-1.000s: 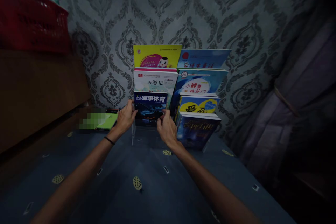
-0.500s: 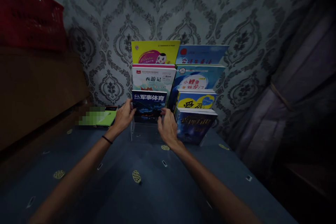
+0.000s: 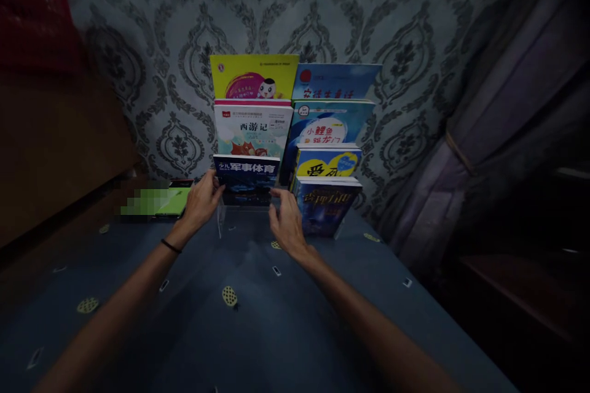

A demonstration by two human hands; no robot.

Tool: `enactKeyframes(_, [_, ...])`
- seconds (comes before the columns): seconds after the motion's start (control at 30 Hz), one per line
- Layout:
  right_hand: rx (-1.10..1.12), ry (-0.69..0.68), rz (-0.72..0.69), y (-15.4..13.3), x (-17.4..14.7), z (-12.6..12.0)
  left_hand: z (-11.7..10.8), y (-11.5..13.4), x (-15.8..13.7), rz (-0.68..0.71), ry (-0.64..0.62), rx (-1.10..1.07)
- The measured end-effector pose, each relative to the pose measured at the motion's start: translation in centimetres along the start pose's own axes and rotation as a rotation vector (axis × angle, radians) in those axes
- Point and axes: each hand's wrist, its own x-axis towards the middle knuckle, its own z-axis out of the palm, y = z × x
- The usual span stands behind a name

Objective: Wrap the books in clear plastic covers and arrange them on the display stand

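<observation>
Between your left hand [image 3: 200, 199] and right hand [image 3: 288, 221] leans the small navy book [image 3: 249, 179], top edge running crosswise; its long axis is hard to judge, foreshortened. Your left lies nearer, thumb and fingers at its left edge; your right is loosely curled by its lower right corner. You can't tell whether either grips. The white book [image 3: 251, 128] stands behind; the gold-lettered book [image 3: 322, 212] crowds your right hand; the green book [image 3: 177, 201] lies left.
</observation>
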Motion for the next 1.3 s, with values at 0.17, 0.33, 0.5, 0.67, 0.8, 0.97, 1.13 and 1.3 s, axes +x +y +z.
enactKeyframes(0.17, [0.022, 0.011, 0.01, 0.5, -1.5, -2.5, -0.3, 0.4, -1.0, -0.063, 0.021, -0.027])
enactKeyframes(0.33, [0.024, 0.226, 0.139, 3.2, -3.7, -6.8, -0.8, 0.5, -3.4, -0.098, 0.033, -0.068])
enactKeyframes(0.5, [-0.006, 0.357, 0.31, 7.2, -4.9, -10.1, -0.3, -0.4, -6.0, -0.067, -0.067, -0.011])
enactKeyframes(0.67, [0.026, 0.338, 0.328, 10.9, -6.9, -10.2, -0.8, -3.3, -8.0, -0.045, -0.197, 0.26])
enactKeyframes(0.8, [0.096, 0.167, 0.373, 13.2, -9.1, -8.6, -2.9, -7.3, -8.2, -0.134, -0.207, 0.419])
enactKeyframes(0.97, [0.156, 0.077, 0.441, 15.3, -10.0, -7.1, -4.3, -11.5, -7.6, -0.204, -0.272, 0.524])
enactKeyframes(1.13, [0.295, 0.052, 0.452, 16.6, -10.2, -6.6, -3.8, -12.7, -7.2, -0.199, -0.383, 0.575])
enactKeyframes(1.3, [0.296, 0.025, 0.515, 15.7, -10.5, -7.0, -4.0, -12.0, -6.5, -0.192, -0.471, 0.629])
